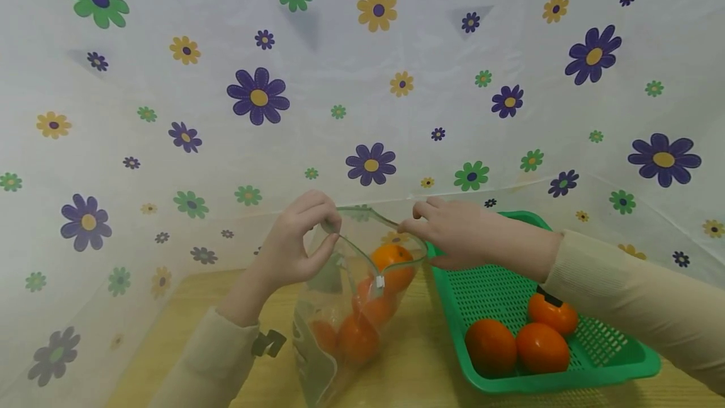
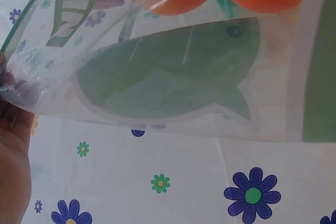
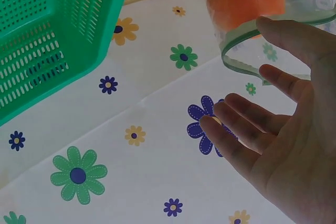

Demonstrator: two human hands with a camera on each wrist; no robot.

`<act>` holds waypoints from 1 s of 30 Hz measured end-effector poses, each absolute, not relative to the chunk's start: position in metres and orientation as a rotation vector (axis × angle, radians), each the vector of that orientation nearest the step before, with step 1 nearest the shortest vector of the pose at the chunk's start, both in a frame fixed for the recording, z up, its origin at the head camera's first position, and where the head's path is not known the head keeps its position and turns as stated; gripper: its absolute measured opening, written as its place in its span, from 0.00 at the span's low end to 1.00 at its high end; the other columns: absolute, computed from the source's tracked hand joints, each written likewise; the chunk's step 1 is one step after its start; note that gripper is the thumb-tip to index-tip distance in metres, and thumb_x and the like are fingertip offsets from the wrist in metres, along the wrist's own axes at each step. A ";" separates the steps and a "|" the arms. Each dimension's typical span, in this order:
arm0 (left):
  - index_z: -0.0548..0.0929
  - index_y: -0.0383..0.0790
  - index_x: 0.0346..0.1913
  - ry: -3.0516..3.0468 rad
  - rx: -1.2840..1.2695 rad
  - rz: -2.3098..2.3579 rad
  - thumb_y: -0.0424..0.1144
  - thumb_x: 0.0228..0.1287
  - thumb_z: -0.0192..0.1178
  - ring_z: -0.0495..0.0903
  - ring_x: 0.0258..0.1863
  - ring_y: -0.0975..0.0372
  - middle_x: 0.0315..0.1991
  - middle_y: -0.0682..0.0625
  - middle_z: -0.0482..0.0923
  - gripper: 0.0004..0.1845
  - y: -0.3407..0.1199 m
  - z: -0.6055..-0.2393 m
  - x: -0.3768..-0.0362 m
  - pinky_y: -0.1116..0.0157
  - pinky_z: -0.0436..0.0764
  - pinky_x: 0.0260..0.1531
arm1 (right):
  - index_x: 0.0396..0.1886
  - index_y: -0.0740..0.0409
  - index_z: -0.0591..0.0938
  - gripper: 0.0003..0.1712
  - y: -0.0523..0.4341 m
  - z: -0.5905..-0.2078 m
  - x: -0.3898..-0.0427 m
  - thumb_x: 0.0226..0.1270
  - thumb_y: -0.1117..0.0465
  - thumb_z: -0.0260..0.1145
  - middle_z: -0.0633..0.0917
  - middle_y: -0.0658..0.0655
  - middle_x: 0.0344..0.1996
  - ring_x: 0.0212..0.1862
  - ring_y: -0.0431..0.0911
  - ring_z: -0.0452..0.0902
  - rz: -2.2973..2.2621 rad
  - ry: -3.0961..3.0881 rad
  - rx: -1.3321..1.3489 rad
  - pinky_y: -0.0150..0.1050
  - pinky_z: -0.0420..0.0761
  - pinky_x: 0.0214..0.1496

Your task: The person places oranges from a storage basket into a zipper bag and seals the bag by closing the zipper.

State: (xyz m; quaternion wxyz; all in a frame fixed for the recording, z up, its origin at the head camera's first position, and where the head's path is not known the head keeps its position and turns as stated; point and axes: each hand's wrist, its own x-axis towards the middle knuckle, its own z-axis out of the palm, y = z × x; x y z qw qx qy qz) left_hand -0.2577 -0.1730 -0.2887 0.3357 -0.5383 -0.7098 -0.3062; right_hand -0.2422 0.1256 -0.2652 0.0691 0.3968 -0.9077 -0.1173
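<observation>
A clear zip bag [image 1: 317, 307] with a green-edged mouth and white slider [image 1: 380, 281] stands on the table, mouth upward. Several oranges [image 1: 358, 337] lie inside it; a green fish print [image 2: 173, 72] shows on its side. My left hand [image 1: 303, 241] pinches the mouth's left edge between thumb and fingers. At the mouth's right end is my right hand [image 1: 453, 232], fingers extended and spread. In the right wrist view its thumb [image 3: 294, 32] overlaps one side of the rim, while the index fingertip lies by the other side.
Right of the bag, a green plastic basket [image 1: 453, 326] holds oranges [image 1: 542, 348] near its front end, partly under my right forearm. The wooden table [image 1: 226, 294] meets a white sheet [image 1: 328, 143] printed with flowers behind and at the sides.
</observation>
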 end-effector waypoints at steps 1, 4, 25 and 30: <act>0.79 0.38 0.35 -1.855 -1.404 -0.802 0.24 0.57 0.59 0.73 0.36 0.60 0.32 0.49 0.76 0.06 -0.173 -0.289 -0.258 0.69 0.75 0.41 | 0.74 0.46 0.75 0.39 0.127 -0.266 -0.242 0.64 0.49 0.78 0.81 0.58 0.59 0.57 0.52 0.80 -0.350 -2.738 1.195 0.42 0.87 0.50; 0.79 0.38 0.35 -1.855 -1.404 -0.802 0.25 0.57 0.59 0.73 0.36 0.60 0.32 0.49 0.76 0.06 -0.174 -0.289 -0.257 0.69 0.75 0.41 | 0.74 0.47 0.75 0.40 0.130 -0.267 -0.243 0.63 0.49 0.79 0.82 0.59 0.60 0.58 0.54 0.80 -0.347 -2.750 1.194 0.46 0.88 0.56; 0.79 0.38 0.34 -1.856 -1.389 -0.801 0.24 0.55 0.59 0.73 0.36 0.60 0.32 0.50 0.76 0.07 -0.173 -0.290 -0.260 0.69 0.74 0.41 | 0.73 0.42 0.74 0.46 0.149 -0.274 -0.236 0.56 0.41 0.83 0.77 0.61 0.68 0.65 0.58 0.77 -0.420 -2.766 1.196 0.57 0.86 0.62; 0.79 0.38 0.34 -1.860 -1.385 -0.807 0.24 0.55 0.60 0.73 0.36 0.60 0.32 0.50 0.77 0.07 -0.174 -0.290 -0.259 0.69 0.74 0.41 | 0.74 0.42 0.72 0.48 0.154 -0.277 -0.232 0.55 0.40 0.83 0.78 0.61 0.67 0.64 0.58 0.78 -0.436 -2.767 1.197 0.58 0.86 0.60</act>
